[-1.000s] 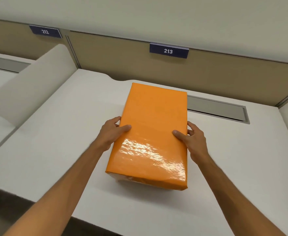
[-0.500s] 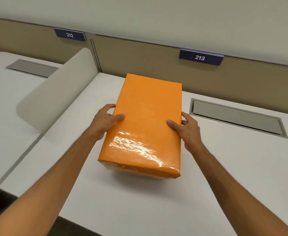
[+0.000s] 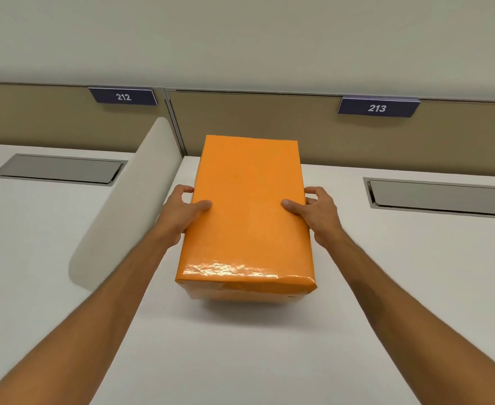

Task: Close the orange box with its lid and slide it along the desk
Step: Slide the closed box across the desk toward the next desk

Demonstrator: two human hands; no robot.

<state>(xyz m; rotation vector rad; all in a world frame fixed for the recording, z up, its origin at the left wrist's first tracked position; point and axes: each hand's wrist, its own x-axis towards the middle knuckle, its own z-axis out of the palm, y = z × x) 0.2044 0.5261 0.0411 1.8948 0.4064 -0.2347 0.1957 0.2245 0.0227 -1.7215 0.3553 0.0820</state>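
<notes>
Glossy orange rectangular cardboard box (image 3: 247,211), lid on, sits frame-centre on white worktop (image 3: 386,273); left hand (image 3: 183,210) and right hand (image 3: 318,211) each hold a long side in firm grip: likely light, stiff, slick, so push low.

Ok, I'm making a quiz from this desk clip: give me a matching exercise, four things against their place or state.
Things:
1. orange box
2. sign 212
3. sign 213
4. grey hatch

Places or states:
A. on the back panel, upper right
B. set flush in the desk, right of the box
C. held at both sides by two hands, lid on
D. on the back panel, upper left

Pairs: 1-C, 2-D, 3-A, 4-B
</notes>
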